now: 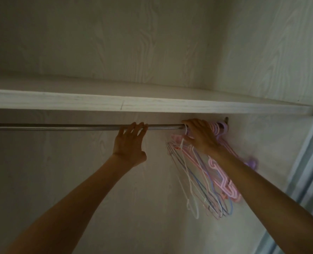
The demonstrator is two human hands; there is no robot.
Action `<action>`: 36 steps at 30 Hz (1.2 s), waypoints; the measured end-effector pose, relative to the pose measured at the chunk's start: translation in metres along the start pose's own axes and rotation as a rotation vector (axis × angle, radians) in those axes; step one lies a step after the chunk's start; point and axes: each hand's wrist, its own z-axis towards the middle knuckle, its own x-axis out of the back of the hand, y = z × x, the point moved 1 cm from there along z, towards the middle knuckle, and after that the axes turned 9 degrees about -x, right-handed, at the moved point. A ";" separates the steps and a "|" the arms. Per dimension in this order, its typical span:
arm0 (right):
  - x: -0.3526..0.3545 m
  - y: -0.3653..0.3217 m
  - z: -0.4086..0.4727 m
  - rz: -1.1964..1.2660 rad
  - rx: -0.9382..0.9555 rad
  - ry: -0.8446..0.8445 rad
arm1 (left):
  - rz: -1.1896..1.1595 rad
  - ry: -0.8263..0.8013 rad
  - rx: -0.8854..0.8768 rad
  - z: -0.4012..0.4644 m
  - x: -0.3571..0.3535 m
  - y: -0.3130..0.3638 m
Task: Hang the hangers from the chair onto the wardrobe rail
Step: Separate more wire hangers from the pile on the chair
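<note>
A metal wardrobe rail runs left to right under a white shelf. Near its right end hangs a bunch of several thin hangers, pink, white, blue and purple, their hooks crowded against the rail bracket. My right hand lies over the rail at those hooks, fingers bent among the hangers; part of the bunch is hidden behind my wrist. My left hand reaches up to the bare rail further left, fingertips touching it with fingers nearly straight, holding nothing.
The white shelf board sits just above the rail, leaving a narrow gap. Pale wood-grain back wall lies behind. A light blue sliding door frame stands at the right edge. The rail's left stretch carries no hangers.
</note>
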 end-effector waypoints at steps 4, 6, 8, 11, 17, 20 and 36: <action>0.008 0.020 -0.003 0.042 -0.046 0.011 | 0.005 -0.016 0.011 0.001 0.000 0.001; 0.012 0.028 -0.004 0.026 -0.073 -0.006 | 0.007 -0.025 0.012 0.001 0.001 0.002; 0.014 0.032 -0.004 0.010 -0.091 -0.044 | 0.007 -0.042 0.019 0.002 0.001 0.002; 0.015 0.032 -0.003 -0.016 -0.105 -0.078 | 0.004 -0.064 0.025 0.002 0.003 0.003; 0.016 0.029 -0.003 -0.077 -0.120 -0.113 | 0.041 -0.088 0.013 0.002 0.004 0.001; 0.019 0.024 -0.003 -0.165 -0.125 -0.134 | 0.057 -0.108 0.005 0.002 0.001 0.000; 0.027 0.003 -0.219 0.172 -0.357 -0.198 | -0.294 -0.056 -0.128 -0.066 -0.052 0.118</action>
